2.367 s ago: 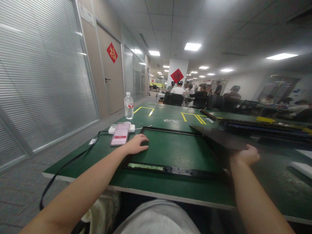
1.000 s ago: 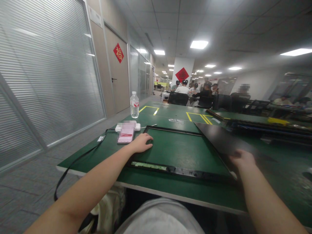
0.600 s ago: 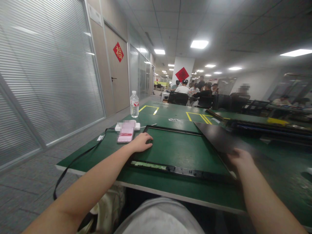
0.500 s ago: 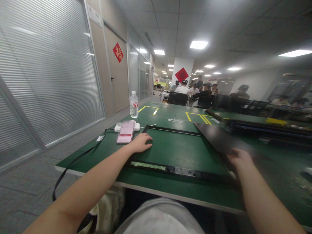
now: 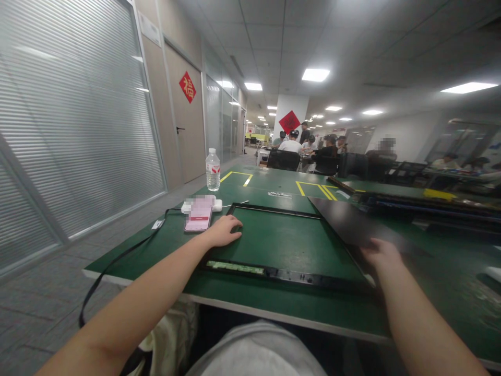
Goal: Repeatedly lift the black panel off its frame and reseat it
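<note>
A thin black rectangular frame (image 5: pixel 301 275) lies flat on the green table, with a pale green strip (image 5: pixel 235 267) along its near side. My left hand (image 5: pixel 224 231) is curled over the frame's left side, which it partly hides. At the frame's right side, a dark flat panel (image 5: pixel 348 222) stands tilted, its far right part blurred. My right hand (image 5: pixel 380 253) grips the panel's near edge; its fingertips are partly hidden there.
Left of the frame are a phone (image 5: pixel 199 222), a white adapter (image 5: pixel 217 204) with a black cable (image 5: pixel 117 256), and a water bottle (image 5: pixel 213 169). Long dark strips (image 5: pixel 410 203) lie at the right on the green table (image 5: pixel 156 266). People sit farther back.
My view has shifted slightly. Both hands, the frame and the tilted panel keep almost the same positions. A standing person in the background now appears farther left.
</note>
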Tool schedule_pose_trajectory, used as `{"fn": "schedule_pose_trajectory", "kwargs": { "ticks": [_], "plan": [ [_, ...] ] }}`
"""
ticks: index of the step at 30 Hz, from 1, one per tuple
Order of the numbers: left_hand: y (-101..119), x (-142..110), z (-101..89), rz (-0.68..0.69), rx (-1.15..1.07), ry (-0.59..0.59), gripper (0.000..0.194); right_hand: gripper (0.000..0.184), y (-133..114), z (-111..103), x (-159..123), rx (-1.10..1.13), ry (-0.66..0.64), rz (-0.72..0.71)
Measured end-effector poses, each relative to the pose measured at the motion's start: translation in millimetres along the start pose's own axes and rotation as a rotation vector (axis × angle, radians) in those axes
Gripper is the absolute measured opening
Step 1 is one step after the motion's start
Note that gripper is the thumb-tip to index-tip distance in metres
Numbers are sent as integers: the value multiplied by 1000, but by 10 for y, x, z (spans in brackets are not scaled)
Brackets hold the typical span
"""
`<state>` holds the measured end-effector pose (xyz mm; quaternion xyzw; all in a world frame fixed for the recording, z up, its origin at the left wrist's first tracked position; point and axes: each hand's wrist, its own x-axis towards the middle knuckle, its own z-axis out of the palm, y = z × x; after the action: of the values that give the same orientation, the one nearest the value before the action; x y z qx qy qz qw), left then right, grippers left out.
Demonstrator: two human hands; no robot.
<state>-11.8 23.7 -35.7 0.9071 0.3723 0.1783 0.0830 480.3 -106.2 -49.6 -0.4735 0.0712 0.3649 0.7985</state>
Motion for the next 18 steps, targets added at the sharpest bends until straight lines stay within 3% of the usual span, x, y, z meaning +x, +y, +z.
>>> {"fn": "schedule_pose_trajectory", "kwargs": {
  "ticks": [8, 18],
  "plan": [
    [21, -10, -11, 4, 13, -16, 37, 32, -4, 21, -94, -16, 15, -19],
    [52, -25, -33, 0, -11, -2, 36, 23, -76, 168, -522, 40, -25, -234]
  ]
}}
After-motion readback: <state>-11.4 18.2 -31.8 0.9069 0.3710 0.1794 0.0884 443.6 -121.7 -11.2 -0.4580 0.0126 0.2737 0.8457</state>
